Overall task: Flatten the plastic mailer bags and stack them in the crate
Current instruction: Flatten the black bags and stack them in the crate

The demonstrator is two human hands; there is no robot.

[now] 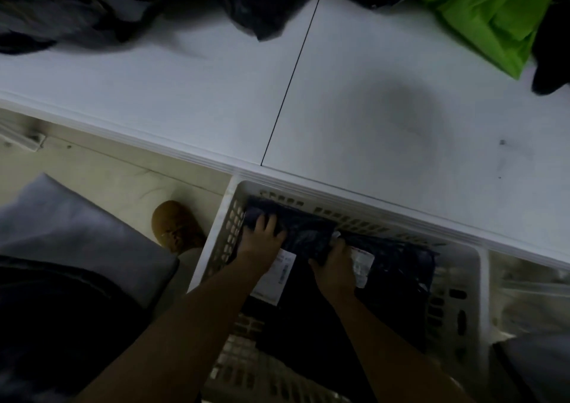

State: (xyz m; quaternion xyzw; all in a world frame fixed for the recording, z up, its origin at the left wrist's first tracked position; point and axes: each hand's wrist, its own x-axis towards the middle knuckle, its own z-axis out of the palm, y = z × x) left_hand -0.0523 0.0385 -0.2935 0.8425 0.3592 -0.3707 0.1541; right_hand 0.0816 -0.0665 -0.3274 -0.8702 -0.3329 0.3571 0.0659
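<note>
The dark plastic mailer bag you are handling lies inside the white perforated plastic crate, toward its upper left corner, on top of other dark bags already in there. A white shipping label shows on it in the lower middle of the frame, partly under your left wrist, and a second white label sits just right of your right hand.

Your left hand rests on the bag's left end with its fingers spread and pressing down flat. Your right hand has its fingers curled round the bag's right edge, gripping a fold of the plastic.

The crate stands on the pale floor just below the near edge of the white tabletop, which crosses the frame diagonally and has a dark seam line running through it. At the upper left of the frame, more dark crumpled bags lie in a heap on the tabletop, blurred. A bright green plastic bag lies at the upper right. A brown shoe shows on the floor left of the crate.
</note>
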